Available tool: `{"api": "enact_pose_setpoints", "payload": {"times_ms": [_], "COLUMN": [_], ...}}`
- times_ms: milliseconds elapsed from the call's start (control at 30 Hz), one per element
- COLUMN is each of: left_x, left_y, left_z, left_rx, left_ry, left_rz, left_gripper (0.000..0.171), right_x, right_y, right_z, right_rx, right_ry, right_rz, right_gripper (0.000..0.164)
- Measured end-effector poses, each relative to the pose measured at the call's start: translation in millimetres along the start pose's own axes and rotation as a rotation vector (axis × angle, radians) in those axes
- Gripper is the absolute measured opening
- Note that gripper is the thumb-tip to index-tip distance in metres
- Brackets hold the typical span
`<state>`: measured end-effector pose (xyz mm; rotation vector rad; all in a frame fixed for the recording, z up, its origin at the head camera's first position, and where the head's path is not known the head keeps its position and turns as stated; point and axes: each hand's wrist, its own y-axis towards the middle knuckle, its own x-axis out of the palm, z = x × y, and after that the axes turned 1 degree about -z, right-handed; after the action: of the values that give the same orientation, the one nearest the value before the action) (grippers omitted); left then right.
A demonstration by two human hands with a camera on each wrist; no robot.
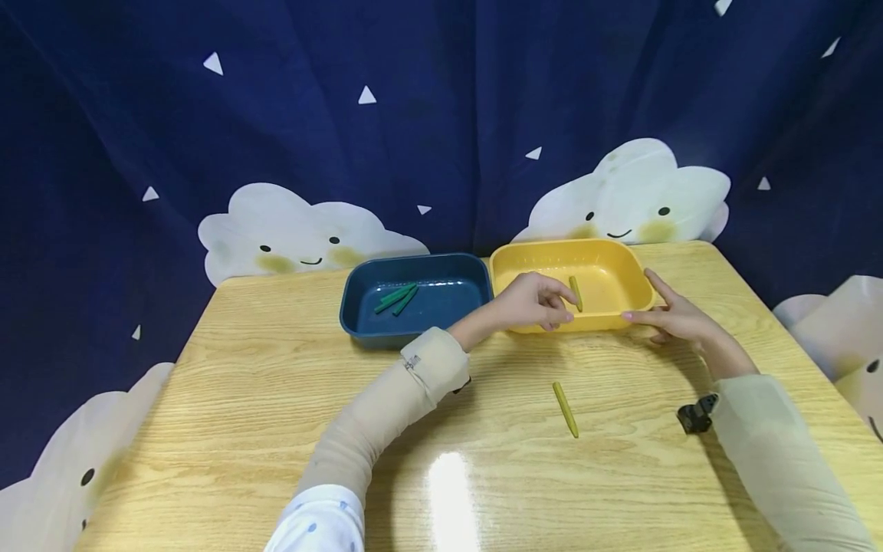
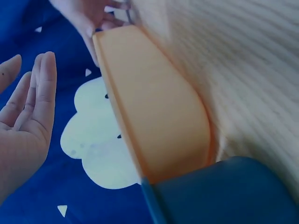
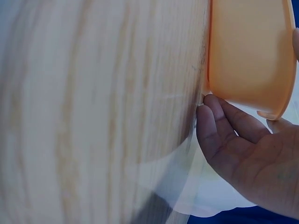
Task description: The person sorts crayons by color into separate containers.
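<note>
My left hand (image 1: pixel 534 300) hangs over the front rim of the yellow plastic bin (image 1: pixel 534 250). A yellow crayon (image 1: pixel 576 294) stands slanted inside the bin, right by the fingertips. In the left wrist view the left hand (image 2: pixel 30 116) has its fingers extended, with nothing visible in them. At the bin's right front corner, my right hand (image 1: pixel 679 314) holds the bin by its rim; seen from the right wrist, curled fingers (image 3: pixel 212 126) meet the lower edge of its wall. Another yellow crayon (image 1: pixel 566 410) lies on the table in front.
Left of the yellow bin, close against it, stands a dark blue bin (image 1: pixel 386 335) with several green crayons (image 1: pixel 398 297) in it. Both sit at the back of the wooden table (image 1: pixel 269 368), before a navy curtain (image 1: pixel 428 153) with cloud prints.
</note>
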<state>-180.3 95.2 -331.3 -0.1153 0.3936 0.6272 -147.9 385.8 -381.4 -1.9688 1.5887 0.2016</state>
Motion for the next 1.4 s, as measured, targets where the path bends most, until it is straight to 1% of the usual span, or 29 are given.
{"api": "enact_pose_setpoints", "payload": {"times_ms": [100,267,467,567,700,733,800,933,1033,1100,1300,1400], "left_x": [4.1,11.4,18.8,22.4,27.1,28.4,30.7,35.2,38.0,39.6,44.9,47.6], "left_y": [-4.7,-9.4,-12.1,-11.5,-7.4,-6.4,-4.4,-1.3,1.2,2.8,5.3,4.7], "left_z": [-3.6,-12.3,-23.6,-30.0,-38.2,-39.8,-43.3,-48.9,-51.4,-52.5,-53.7,-53.3], "left_rx": [0.024,0.033,0.061,0.107,0.184,0.195,0.195,0.176,0.165,0.158,0.113,0.111], "left_ry": [0.053,0.154,0.174,0.229,0.349,0.375,0.428,0.517,0.566,0.577,0.562,0.558], "left_rz": [-0.060,-0.173,-0.325,-0.377,-0.394,-0.396,-0.405,-0.434,-0.441,-0.447,-0.463,-0.461], "left_gripper": [0.030,0.038,0.046,0.047,0.044,0.044,0.043,0.043,0.040,0.037,0.025,0.020], "right_x": [1,2,1,1,0,0,0,1,2,2,2,3], "right_y": [0,0,-1,-1,-1,-1,0,0,-1,-2,-2,-3], "right_z": [1,0,0,-1,0,1,2,2,1,1,1,0], "right_rx": [0.001,0.007,-0.003,-0.010,-0.002,0.001,0.009,0.006,0.000,-0.004,-0.004,0.002], "right_ry": [-0.008,-0.025,-0.019,-0.021,-0.035,-0.037,-0.037,-0.035,-0.029,-0.026,-0.018,-0.021], "right_rz": [0.000,0.010,0.009,0.008,0.016,0.017,0.017,0.016,0.017,0.016,0.017,0.020], "right_gripper": [0.103,0.102,0.101,0.101,0.101,0.101,0.101,0.102,0.102,0.102,0.103,0.103]}}
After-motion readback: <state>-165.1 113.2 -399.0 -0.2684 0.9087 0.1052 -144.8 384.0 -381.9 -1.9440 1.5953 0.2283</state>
